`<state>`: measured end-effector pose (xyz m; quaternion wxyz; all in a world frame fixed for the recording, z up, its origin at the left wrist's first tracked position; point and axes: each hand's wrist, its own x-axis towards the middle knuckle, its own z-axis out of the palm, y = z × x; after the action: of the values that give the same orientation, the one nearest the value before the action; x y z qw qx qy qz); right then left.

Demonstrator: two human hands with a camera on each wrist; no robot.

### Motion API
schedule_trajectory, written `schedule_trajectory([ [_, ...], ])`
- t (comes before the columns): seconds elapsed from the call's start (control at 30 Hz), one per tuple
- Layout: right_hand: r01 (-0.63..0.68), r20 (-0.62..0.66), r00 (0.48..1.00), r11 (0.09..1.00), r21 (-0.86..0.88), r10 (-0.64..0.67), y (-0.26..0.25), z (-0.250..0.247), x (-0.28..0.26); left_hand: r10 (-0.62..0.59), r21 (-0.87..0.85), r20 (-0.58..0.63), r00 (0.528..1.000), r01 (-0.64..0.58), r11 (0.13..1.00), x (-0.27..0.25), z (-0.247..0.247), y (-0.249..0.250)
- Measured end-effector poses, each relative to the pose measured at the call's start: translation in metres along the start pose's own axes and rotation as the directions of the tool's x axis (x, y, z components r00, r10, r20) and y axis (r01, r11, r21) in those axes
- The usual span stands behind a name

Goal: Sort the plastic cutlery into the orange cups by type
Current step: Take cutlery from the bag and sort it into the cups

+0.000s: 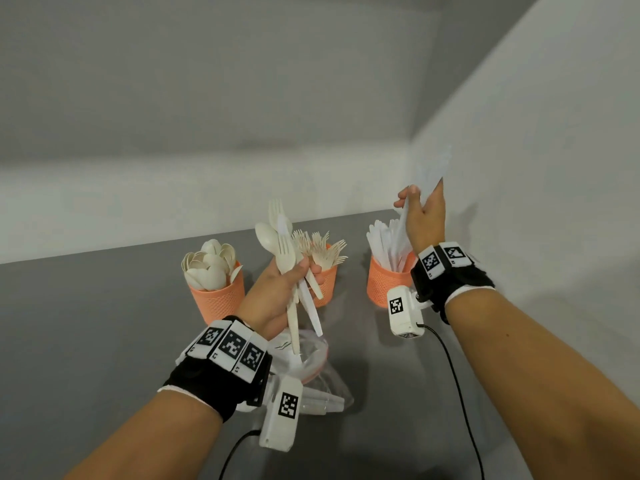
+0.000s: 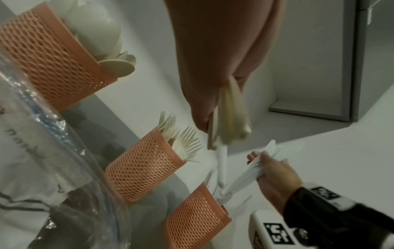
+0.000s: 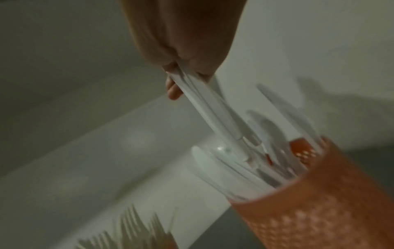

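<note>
Gripped in the left hand (image 1: 277, 289): a mixed bunch of cutlery (image 1: 287, 251), fingers curled around the handles, above a clear plastic bag (image 1: 315, 358) on the grey table (image 1: 86, 323). Clamped in the right hand (image 1: 424, 216): white knives (image 1: 403, 220), their lower ends in the right orange cup (image 1: 384, 282). Beyond, on the table: a spoon cup (image 1: 218, 299) and a fork cup (image 1: 327, 282).

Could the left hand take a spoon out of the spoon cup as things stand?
Probably not without putting something down. The left hand is already gripping a mixed bundle of cutlery, so its fingers are occupied. The spoon cup stands close beside it with its top unobstructed.
</note>
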<state>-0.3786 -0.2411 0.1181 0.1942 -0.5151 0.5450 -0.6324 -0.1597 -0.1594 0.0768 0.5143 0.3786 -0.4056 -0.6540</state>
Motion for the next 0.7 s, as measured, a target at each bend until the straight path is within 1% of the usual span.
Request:
schedule_trajectory([
  [0.17,-0.153,0.010,0.988,0.985,-0.075,0.155,0.043,0.010,-0.002,-0.050,0.023,0.043,0.998,0.049,0.999,-0.002,0.002,0.003],
  [0.23,-0.180,0.025,0.983,0.980,-0.087,0.183,0.057,0.012,-0.007,-0.073,-0.026,0.084,0.994,0.075,0.997,-0.007,0.004,0.005],
  [0.3,-0.191,0.086,0.975,0.972,-0.138,0.204,0.065,0.013,-0.011,-0.081,-0.054,0.143,0.986,0.090,0.994,-0.011,0.006,0.007],
  [0.33,-0.177,0.110,0.974,0.968,-0.176,0.198,0.067,0.013,-0.012,-0.077,-0.042,0.162,0.984,0.084,0.996,-0.012,0.007,0.007],
  [0.37,-0.147,0.110,0.979,0.967,-0.206,0.172,0.066,0.012,-0.012,-0.068,-0.021,0.174,0.982,0.073,0.997,-0.013,0.007,0.007],
  [0.43,-0.018,0.063,0.997,0.961,-0.275,0.037,0.059,0.011,-0.010,-0.049,-0.006,0.181,0.982,0.051,0.999,-0.013,0.007,0.006],
  [0.5,0.133,0.049,0.991,0.932,-0.338,-0.124,0.041,0.010,-0.010,-0.037,-0.011,0.189,0.981,0.040,0.999,-0.012,0.007,0.006],
  [0.53,0.195,0.059,0.981,0.928,-0.316,-0.186,0.031,0.012,-0.011,-0.033,-0.017,0.201,0.979,0.037,0.999,-0.012,0.008,0.006],
  [0.57,0.235,0.084,0.972,0.939,-0.250,-0.221,0.019,0.014,-0.014,-0.032,-0.030,0.212,0.977,0.039,0.999,-0.011,0.008,0.005],
  [0.6,0.237,0.137,0.966,0.959,-0.153,-0.217,0.006,0.017,-0.020,-0.033,-0.043,0.218,0.975,0.044,0.998,-0.011,0.009,0.005],
  [0.63,0.207,0.229,0.955,0.977,-0.057,-0.189,-0.008,0.021,-0.027,-0.033,-0.041,0.216,0.976,0.043,0.998,-0.010,0.010,0.003],
  [0.67,0.166,0.343,0.926,0.986,0.004,-0.158,-0.020,0.025,-0.035,-0.032,-0.016,0.205,0.978,0.036,0.999,-0.009,0.010,0.001],
  [0.7,0.140,0.450,0.883,0.990,0.018,-0.133,-0.030,0.029,-0.043,-0.034,0.023,0.188,0.982,0.030,0.999,-0.008,0.010,-0.001],
])
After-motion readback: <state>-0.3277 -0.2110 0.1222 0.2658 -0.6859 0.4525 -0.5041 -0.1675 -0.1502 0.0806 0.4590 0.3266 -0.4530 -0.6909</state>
